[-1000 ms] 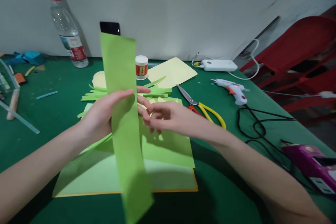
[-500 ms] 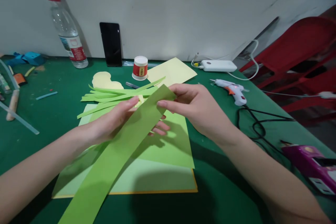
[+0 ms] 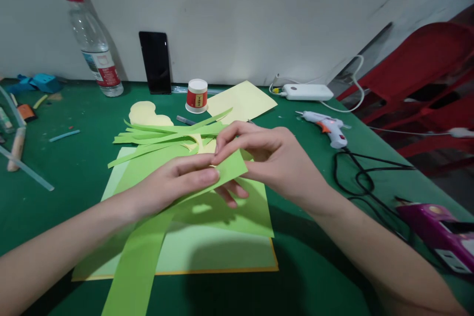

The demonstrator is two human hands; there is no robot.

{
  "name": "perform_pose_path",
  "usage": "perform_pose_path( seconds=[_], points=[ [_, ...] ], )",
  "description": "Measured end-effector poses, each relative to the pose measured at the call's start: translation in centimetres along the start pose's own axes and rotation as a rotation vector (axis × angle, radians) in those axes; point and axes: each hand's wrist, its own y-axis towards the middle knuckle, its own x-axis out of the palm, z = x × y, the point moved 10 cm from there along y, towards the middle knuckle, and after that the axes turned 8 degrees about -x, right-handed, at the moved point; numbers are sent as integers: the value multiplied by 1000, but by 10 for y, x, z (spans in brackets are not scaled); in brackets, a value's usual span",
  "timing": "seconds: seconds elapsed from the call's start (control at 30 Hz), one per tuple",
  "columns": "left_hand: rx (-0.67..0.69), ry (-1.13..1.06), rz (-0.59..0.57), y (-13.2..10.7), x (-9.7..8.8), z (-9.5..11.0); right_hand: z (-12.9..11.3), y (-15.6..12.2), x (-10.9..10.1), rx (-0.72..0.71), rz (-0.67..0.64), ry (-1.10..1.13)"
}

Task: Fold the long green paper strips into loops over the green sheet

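My left hand (image 3: pixel 177 177) is closed on a long green paper strip (image 3: pixel 135 266), its thumb pressed on top near the upper end. The far edge of that end is pinched by my right hand (image 3: pixel 264 153), whose fingertips meet the left fingers there. From my hands the strip slopes down toward the table's front edge. Beneath lie a green sheet (image 3: pixel 240 212) and a pale green sheet (image 3: pixel 218 252) with an orange border. Just beyond my hands are thin green paper strips (image 3: pixel 159 134), cream paper scraps (image 3: pixel 200 143) and a cloud-shaped cream cutout (image 3: pixel 142 112).
Along the wall stand a water bottle (image 3: pixel 98 54), a phone (image 3: pixel 154 61) and a red-and-white paper cup (image 3: pixel 197 96). A cream sheet (image 3: pixel 244 98) lies beside the cup. To the right are a power strip (image 3: pixel 309 92), a glue gun (image 3: pixel 328 128) with its black cord and a purple device (image 3: pixel 437 232).
The strip's upper end has tipped flatter and lower. My left thumb now presses on the strip, and my right fingers have moved left to its far edge, touching my left fingers.
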Motion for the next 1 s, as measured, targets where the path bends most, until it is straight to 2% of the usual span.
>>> perform_pose_path(
  seconds=[0.1,0.2,0.27,0.43,0.5,0.63,0.83,1.0],
  points=[
    [-5,72,80,-3,-5,1,-5,2,-1,-43,0,-61],
    [-5,186,250,-8,-19,5,-10,3,-6,-84,25,-108],
    [20,247,353,-12,-27,12,-14,3,-13,-99,67,-153],
    [86,320,510,-23,-33,31,-25,1,-32,-147,197,-281],
    [109,417,562,-27,-33,38,-26,1,-30,-146,177,-278],
    [206,636,610,-33,-27,47,-25,-1,-12,-133,61,-223],
    [404,759,636,-43,-11,65,-39,-9,3,-205,35,-294],
    [387,766,682,-49,-11,69,-47,-13,10,-250,41,-360]
  ],
)
